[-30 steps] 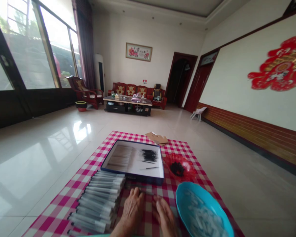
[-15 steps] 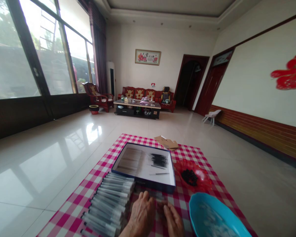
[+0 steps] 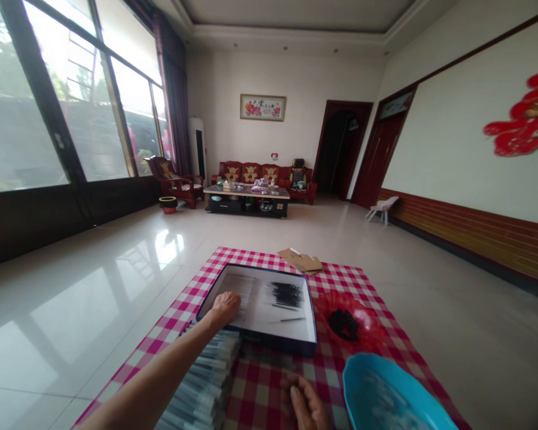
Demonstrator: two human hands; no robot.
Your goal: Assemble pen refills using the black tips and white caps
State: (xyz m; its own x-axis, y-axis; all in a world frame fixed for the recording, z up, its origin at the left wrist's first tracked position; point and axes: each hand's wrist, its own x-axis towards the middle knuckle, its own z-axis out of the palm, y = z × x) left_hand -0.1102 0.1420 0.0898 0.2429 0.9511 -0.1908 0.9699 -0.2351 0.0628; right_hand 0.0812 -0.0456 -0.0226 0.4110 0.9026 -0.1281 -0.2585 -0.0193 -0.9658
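My left hand point(image 3: 226, 307) reaches over a shallow dark-blue-edged box lid point(image 3: 273, 338), its fingers bent down and together on a row of thin clear tubes point(image 3: 246, 288). Whether a tube is between the fingertips is hidden. In the same lid, to the right, lie several slim black sticks like pen refills point(image 3: 286, 294). My right hand point(image 3: 305, 403) rests low over the cloth, fingers curled and thumb against them; what it holds, if anything, does not show. Under my left forearm is a stack of clear pen-like barrels point(image 3: 201, 382).
A red petal-shaped bowl point(image 3: 370, 322) with small black pieces stands right of the lid. Nearer is a blue basin point(image 3: 356, 382) holding small pale pieces. Flat brown cardboard point(image 3: 301, 261) lies at the back of the checked tablecloth point(image 3: 255, 394).
My left hand has moved forward and left, from beside my right hand into the lid. My right hand stays low near the same spot. The view has shifted slightly.
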